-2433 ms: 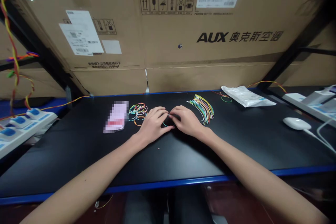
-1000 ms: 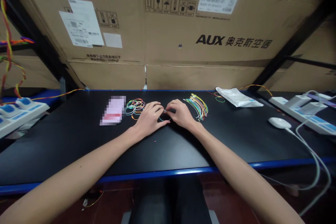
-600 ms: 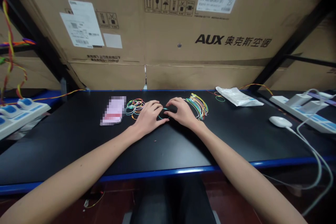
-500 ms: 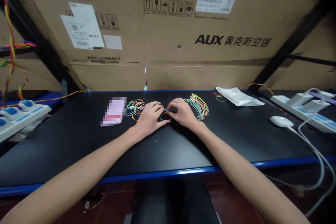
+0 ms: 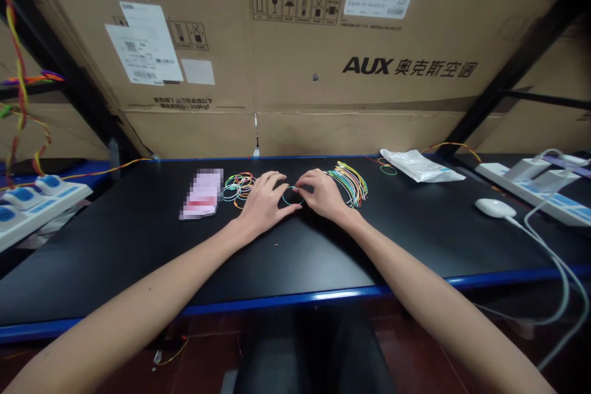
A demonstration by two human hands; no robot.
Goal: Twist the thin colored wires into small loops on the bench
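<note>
A thin teal wire loop (image 5: 287, 202) is between my two hands at the middle of the black table. My right hand (image 5: 322, 194) pinches the loop's upper edge with its fingertips. My left hand (image 5: 264, 202) is open beside the loop, thumb stretched to the right and fingers apart. Whether it touches the wire I cannot tell. Left of that hand lies a pile of coloured wire loops (image 5: 236, 188). A fanned bundle of straighter coloured wires (image 5: 354, 183) lies just right of my right hand.
A phone with a blurred-out surface (image 5: 202, 194) lies at the left. Farther right are a white plastic bag (image 5: 413, 166), a white charger with cable (image 5: 495, 209) and a power strip (image 5: 530, 191). Another power strip (image 5: 55, 200) is at the left. A large cardboard box (image 5: 295, 92) stands behind.
My left fingers have drawn apart from my right fingertips, and the gap between the hands is wider. The teal loop now shows more fully, still at my right fingertips.
</note>
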